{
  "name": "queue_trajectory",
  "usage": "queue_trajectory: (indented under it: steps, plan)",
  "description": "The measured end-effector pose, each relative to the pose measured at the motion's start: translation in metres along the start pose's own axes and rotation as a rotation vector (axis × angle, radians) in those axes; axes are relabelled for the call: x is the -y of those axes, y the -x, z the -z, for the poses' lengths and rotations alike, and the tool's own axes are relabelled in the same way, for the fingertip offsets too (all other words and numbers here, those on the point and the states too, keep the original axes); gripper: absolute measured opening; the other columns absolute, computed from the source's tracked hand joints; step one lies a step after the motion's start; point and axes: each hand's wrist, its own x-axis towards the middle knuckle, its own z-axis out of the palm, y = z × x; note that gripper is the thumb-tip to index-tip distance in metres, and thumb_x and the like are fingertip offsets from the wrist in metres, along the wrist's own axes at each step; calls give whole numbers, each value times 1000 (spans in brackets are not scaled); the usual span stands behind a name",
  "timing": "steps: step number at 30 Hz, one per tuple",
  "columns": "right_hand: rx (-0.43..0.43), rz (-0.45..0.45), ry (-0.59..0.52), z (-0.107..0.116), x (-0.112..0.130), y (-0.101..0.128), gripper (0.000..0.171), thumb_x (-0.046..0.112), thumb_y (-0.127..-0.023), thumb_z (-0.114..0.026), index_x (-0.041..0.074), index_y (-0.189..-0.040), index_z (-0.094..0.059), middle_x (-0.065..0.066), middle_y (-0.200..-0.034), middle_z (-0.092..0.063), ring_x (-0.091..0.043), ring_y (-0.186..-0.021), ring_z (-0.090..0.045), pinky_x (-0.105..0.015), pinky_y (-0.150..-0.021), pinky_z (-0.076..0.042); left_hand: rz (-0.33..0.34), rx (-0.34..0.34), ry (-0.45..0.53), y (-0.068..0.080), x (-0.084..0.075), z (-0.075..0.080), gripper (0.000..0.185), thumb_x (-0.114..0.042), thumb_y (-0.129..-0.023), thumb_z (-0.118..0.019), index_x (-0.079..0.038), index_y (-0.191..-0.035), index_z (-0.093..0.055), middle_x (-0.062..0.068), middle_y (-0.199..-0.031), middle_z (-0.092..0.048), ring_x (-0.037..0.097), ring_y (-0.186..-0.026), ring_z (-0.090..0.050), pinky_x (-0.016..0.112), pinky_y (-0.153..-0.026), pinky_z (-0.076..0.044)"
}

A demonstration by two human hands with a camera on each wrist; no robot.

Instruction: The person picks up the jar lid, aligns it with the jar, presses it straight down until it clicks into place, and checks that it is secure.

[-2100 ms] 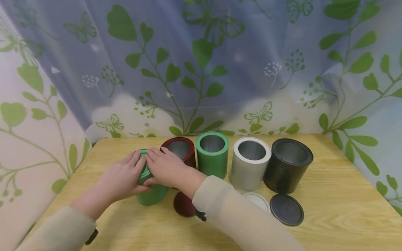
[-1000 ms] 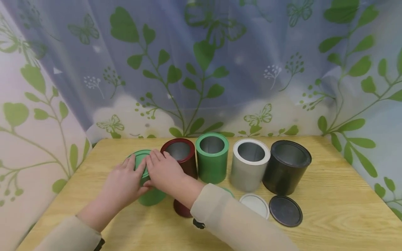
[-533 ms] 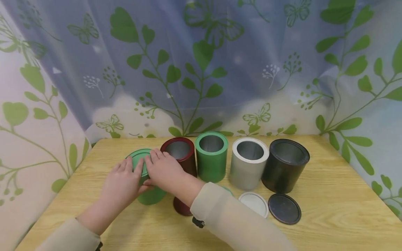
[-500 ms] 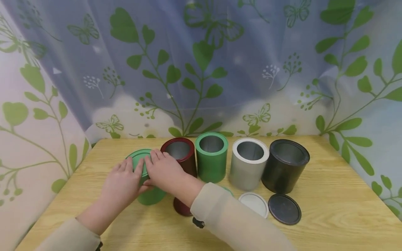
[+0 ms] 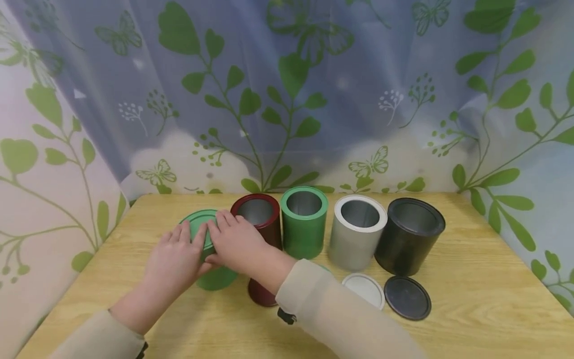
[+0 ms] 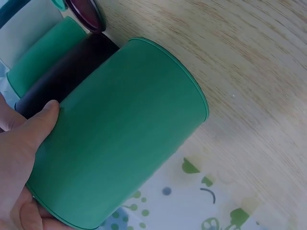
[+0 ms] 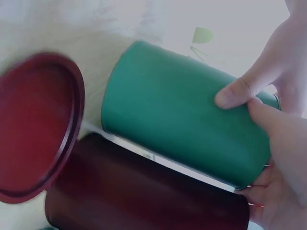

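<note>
A green can (image 5: 217, 280) stands upright at the left of the table, its top covered by a green lid (image 5: 199, 222). My left hand (image 5: 174, 257) grips its near left side, fingers over the lid and thumb against the wall. From the right, my right hand (image 5: 237, 243) holds the same can, fingers over the lid's edge and thumb low on the side. Both thumbs nearly meet on the wall in the right wrist view. Part of the lid is hidden under the fingers. Right beside stands a dark red can (image 5: 271, 238) with its top uncovered.
Further right, a second green can (image 5: 305, 234), a white can (image 5: 356, 249) and a black can (image 5: 405, 249) have uncovered tops. Before them lie a dark red lid (image 5: 262, 294), a white lid (image 5: 365, 289) and a black lid (image 5: 408, 297). My right sleeve mostly hides another green lid (image 5: 325, 269).
Since about two seconds ago my left fingers have shifted slightly left, baring more of the lid. Over the last second both hands have stayed nearly still on the can; the head view tilts slightly.
</note>
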Motion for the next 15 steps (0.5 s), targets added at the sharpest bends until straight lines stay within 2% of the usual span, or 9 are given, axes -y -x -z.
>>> queue_trajectory:
  steps: [5,11,15]
  plan:
    - [6,-2,11,-2,6,4,72,60,-92,-35,16,-149,-26,-8,-149,-30,-20,-138,-24,-34,-108,-26,10,20,6,2,-2,1,79,-54,-66,-77,4,-118,-61,34,-107,-59,42,-95,-62,49,-82,-49]
    - [-21,-12,-4,2,6,4,66,55,-93,-38,20,-148,-30,-10,-147,-34,-23,-136,-29,-33,-107,-28,13,-32,10,0,-1,1,82,-54,-64,-78,6,-116,-62,35,-107,-59,42,-94,-62,50,-81,-49]
    - [-20,-3,-17,3,6,4,65,55,-92,-41,19,-146,-33,-11,-146,-35,-22,-135,-30,-33,-106,-30,44,-18,65,4,1,4,80,-52,-67,-77,6,-120,-59,37,-111,-55,48,-105,-54,54,-88,-43]
